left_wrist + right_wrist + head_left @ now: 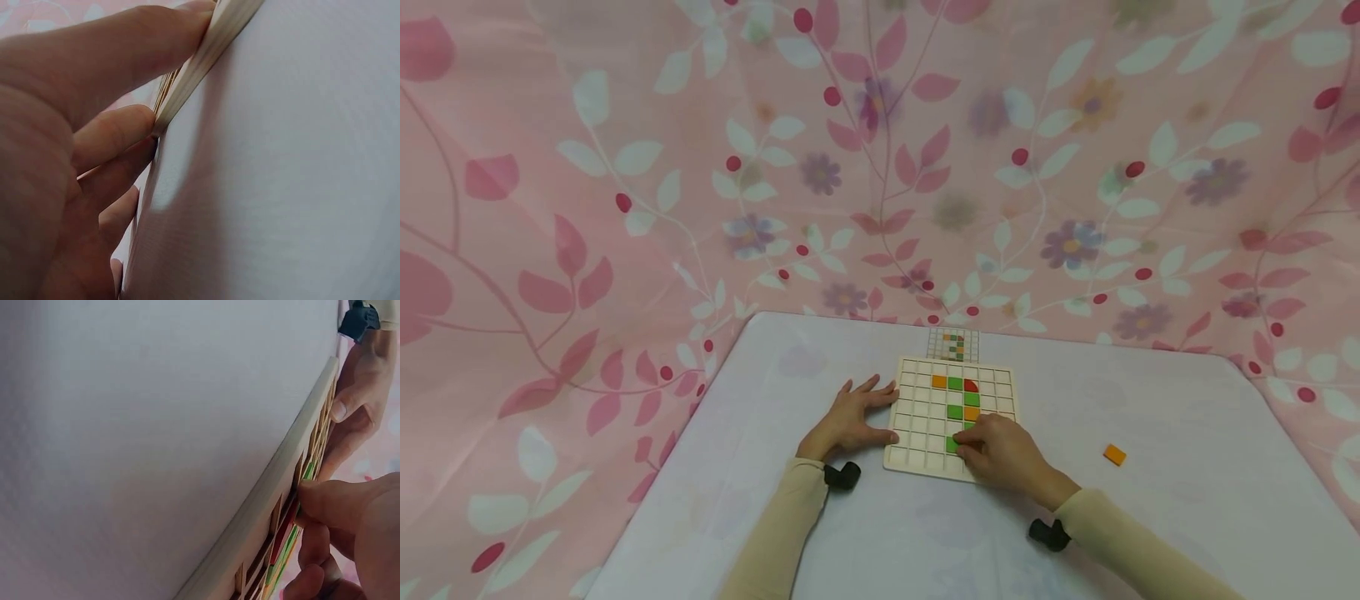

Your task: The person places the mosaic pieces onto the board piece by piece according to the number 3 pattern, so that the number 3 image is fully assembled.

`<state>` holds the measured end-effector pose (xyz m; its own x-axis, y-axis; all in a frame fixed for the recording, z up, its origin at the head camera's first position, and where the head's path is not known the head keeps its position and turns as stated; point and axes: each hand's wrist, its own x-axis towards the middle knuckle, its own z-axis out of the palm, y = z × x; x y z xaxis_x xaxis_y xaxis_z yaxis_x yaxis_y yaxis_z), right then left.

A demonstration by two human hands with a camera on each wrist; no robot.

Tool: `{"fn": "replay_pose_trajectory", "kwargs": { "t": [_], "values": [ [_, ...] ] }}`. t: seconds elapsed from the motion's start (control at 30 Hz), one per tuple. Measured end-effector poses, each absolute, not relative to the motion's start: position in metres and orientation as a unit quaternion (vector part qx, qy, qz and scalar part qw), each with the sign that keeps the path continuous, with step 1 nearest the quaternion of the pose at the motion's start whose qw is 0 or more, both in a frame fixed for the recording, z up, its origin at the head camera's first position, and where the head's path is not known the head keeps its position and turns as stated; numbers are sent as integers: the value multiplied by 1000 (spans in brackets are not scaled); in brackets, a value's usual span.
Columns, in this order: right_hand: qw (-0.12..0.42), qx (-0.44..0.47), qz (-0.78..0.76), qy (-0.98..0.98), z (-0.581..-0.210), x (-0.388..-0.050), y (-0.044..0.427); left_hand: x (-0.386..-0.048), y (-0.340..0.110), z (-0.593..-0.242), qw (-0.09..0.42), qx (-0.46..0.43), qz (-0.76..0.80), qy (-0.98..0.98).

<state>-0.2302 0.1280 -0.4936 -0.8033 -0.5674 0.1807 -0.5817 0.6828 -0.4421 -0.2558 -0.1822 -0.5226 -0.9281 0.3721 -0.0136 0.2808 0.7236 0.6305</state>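
Observation:
A pale wooden grid board (917,458) lies on the table, with green, orange and red tiles in some cells. My left hand (850,419) rests at the board's left edge, thumb and fingertips touching its side, fingers spread. Over the lower right of the board, my right hand (1003,454) pinches a green square tile (952,445) at a lower cell with thumb and forefinger. Beside the thumb in the right wrist view, a red tile (282,534) lies in the grid; the hand hides it in the head view. A red rounded tile (971,386) sits in an upper row.
A small gridded pattern card (953,344) stands behind the board, showing coloured squares. One loose orange tile (1114,454) lies on the white tablecloth (1180,500) to the right. A pink floral curtain (880,167) hangs along the table's back edge.

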Motion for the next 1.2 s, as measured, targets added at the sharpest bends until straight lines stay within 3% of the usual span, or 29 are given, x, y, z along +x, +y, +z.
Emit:
{"fn": "replay_pose_trajectory", "kwargs": {
  "t": [0.6,1.0,1.2],
  "values": [
    [-34,284,311,-906,-492,-238,153,-254,-181,-521,62,178,331,924],
    [8,228,240,-943,-471,-250,231,-253,-182,-520,68,176,332,924],
    [-5,193,208,-959,-464,-251,276,-252,-180,-517,74,168,328,927]
  ]
}}
